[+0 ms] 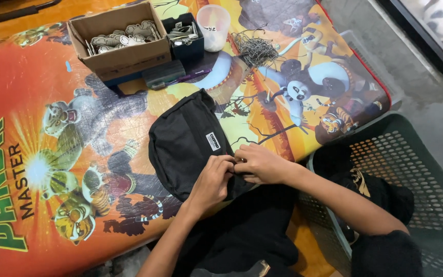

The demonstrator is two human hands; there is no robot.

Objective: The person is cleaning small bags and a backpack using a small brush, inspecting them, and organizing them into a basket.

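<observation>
**Both hands pinched at near edge of black pouch, small parts at risk further back**

Left hand [212, 180] and right hand [259, 163] are pressed together, fingertips meeting at the near right edge of the black fabric pouch [188, 141]; both look clamped on a small part there, likely a zipper pull or tag loop, but the exact piece is hidden under the fingers. The pouch lies flat on the table at its near edge, partly over the person's lap, white label facing up

Risks, judged: the pouch overhangs the edge, so a hard tug could drag it off into the lap or the green perforated basket [411, 169] just to the right. The grip is tiny and blind, so fingers could slip off the part. A sweep of the pouch backward could knock the white plastic cup [213, 26] or scatter the loose pile of thin metal pins [255, 50]

Surface: a table covered with a glossy orange cartoon mat [42, 92], animal figures printed on it. Far side holds a cardboard box [124, 54] of flat tags, a dark small bin [186, 36] of metal bits beside it. Beyond: grey concrete floor, dark frame at top right
</observation>
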